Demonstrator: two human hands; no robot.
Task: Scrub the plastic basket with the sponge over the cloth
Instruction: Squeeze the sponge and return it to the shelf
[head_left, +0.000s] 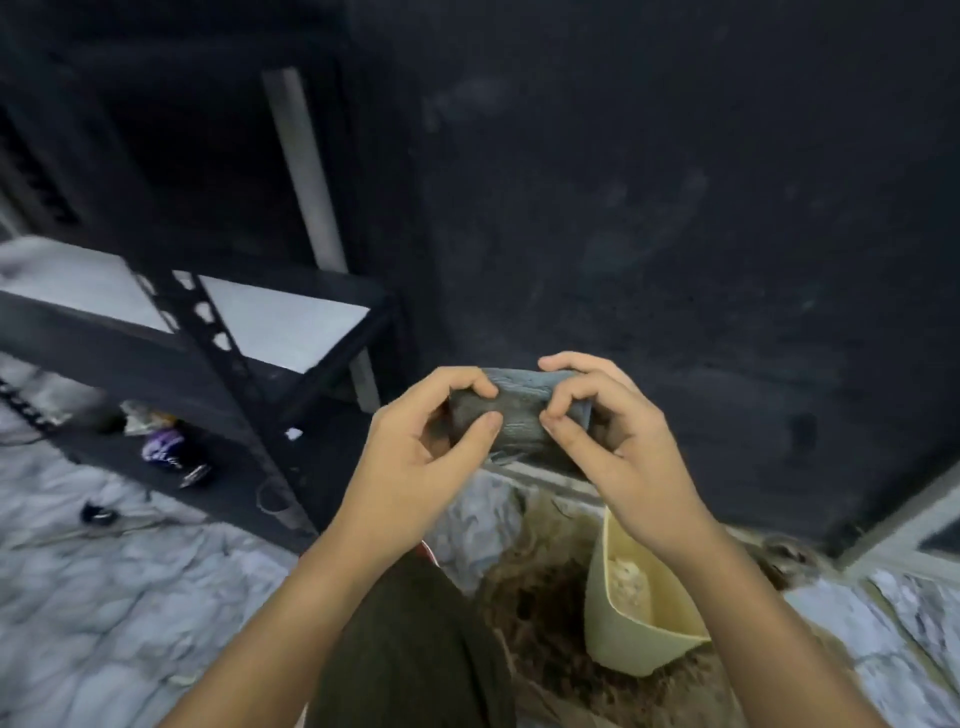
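Hands pinching the sponge (511, 415) together at frame centre: left hand (415, 457) curling thumb and fingers round its left end, right hand (613, 441) pinching its right end, lifting it clear of everything below. Plastic basket (634, 618) lying tilted at lower right on the brown cloth (535, 613), well apart from the sponge, something pale sitting inside. Scrubbing seemingly not under way; bringing sponge down to basket remaining, then the rubbing itself.

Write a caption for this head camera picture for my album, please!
Both hands, left and right, hold a grey sponge above a cream plastic basket on a brown cloth.
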